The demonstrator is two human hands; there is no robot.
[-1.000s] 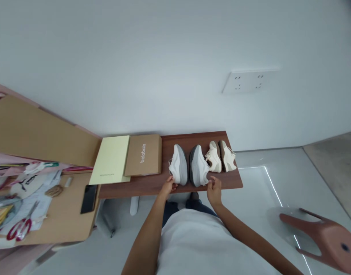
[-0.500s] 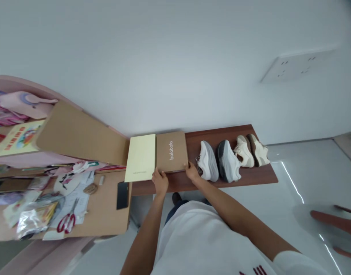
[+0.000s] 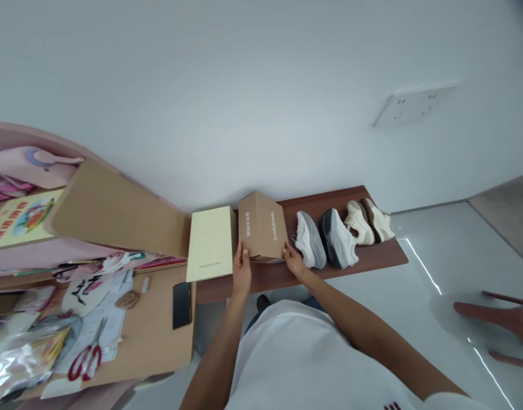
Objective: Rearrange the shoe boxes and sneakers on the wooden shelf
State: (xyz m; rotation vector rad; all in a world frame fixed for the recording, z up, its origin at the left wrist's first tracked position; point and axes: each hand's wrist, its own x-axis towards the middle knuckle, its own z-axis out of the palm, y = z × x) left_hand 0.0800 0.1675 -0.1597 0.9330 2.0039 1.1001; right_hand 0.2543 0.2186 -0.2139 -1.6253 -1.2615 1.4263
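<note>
A brown cardboard shoebox [image 3: 264, 228] marked "balabala" is tilted above the dark wooden board, its left side face showing. My left hand [image 3: 241, 272] grips its front left corner, thumb and fingers closed on the edge. My right hand [image 3: 293, 261] grips the front right corner. From here I cannot tell whether the whole box or just its lid is raised. Close on the left lies a pale yellow box [image 3: 211, 242]. A pair of white and grey sneakers [image 3: 309, 239] stands just right of the brown box.
Cream shoes [image 3: 359, 223] stand at the right end of the wooden board [image 3: 372, 262]. On the left desk [image 3: 154, 347] lie a black phone [image 3: 182, 305], red-handled scissors [image 3: 87, 359] and papers. Behind is a wall; a reddish chair [image 3: 496, 319] is at right.
The brown shoebox has gone from lying flat beside the yellow box to tilted, with a gap between them. Both hands have stayed on its front corners. The view has shifted slightly.
</note>
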